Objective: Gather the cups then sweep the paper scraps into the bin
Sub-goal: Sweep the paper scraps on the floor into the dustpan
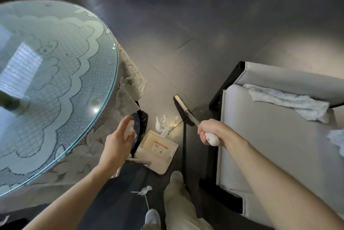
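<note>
A glass-topped round table fills the left and a pale chair the right. Between them the dustpan sits on the floor, with the left hand gripping its white handle. The right hand grips the broom (head down on the tiles). Paper scraps lie at the pan's mouth.

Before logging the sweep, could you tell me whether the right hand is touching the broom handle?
Touching. In the head view the right hand curls its fingers round the white end of the broom handle.
</note>
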Action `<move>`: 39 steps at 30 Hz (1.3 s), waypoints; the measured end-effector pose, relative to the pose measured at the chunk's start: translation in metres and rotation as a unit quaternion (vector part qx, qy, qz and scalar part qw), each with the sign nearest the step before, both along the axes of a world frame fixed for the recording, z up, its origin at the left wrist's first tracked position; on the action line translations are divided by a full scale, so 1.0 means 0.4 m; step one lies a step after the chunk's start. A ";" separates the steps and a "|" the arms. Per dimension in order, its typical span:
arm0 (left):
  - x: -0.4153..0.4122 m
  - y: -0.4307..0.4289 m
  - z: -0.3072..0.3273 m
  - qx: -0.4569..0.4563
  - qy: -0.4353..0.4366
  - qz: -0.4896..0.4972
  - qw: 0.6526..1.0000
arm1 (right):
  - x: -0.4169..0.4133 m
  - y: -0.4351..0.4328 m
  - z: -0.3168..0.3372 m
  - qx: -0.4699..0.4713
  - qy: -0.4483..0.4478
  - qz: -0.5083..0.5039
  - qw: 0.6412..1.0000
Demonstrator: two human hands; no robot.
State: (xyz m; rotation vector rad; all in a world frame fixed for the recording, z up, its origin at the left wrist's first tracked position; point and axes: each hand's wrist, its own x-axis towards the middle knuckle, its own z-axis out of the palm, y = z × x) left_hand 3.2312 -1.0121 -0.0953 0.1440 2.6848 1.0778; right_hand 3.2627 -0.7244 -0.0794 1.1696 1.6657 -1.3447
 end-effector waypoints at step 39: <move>0.693 -0.356 0.127 0.108 0.013 0.183 0.977 | 0.639 -0.349 0.080 -0.034 -0.067 0.109 0.991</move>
